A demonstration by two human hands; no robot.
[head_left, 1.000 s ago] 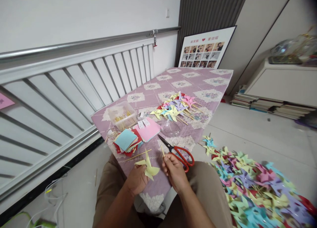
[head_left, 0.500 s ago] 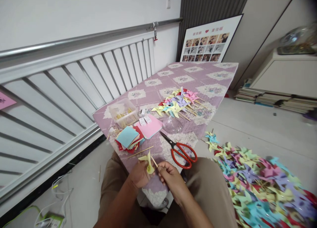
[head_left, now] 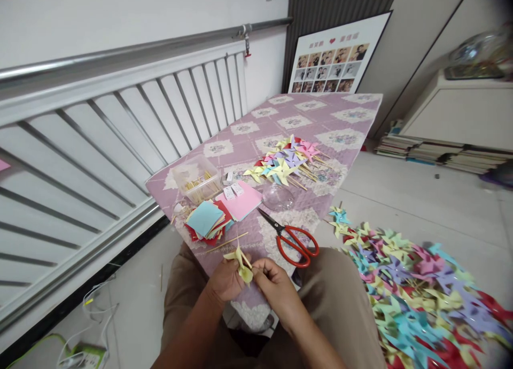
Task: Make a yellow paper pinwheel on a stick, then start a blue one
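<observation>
My left hand is closed on a yellow paper pinwheel above the near corner of the table. In my right hand, thumb and fingers pinch a thin wooden stick, whose upper end meets the pinwheel's side. Another wooden stick lies on the cloth just beyond my hands. Red-handled scissors rest open to the right. Beyond my left hand sits a stack of coloured paper squares, beside pink paper sheets.
A clear plastic box holds short sticks. Finished pinwheels lie on the patterned tablecloth, near a clear round lid. A large heap of pinwheels covers floor at right. A white radiator borders the table's left side.
The stick in my right hand has come up against the yellow pinwheel, and my right hand is slightly closer to my left. The whole view has shifted a little.
</observation>
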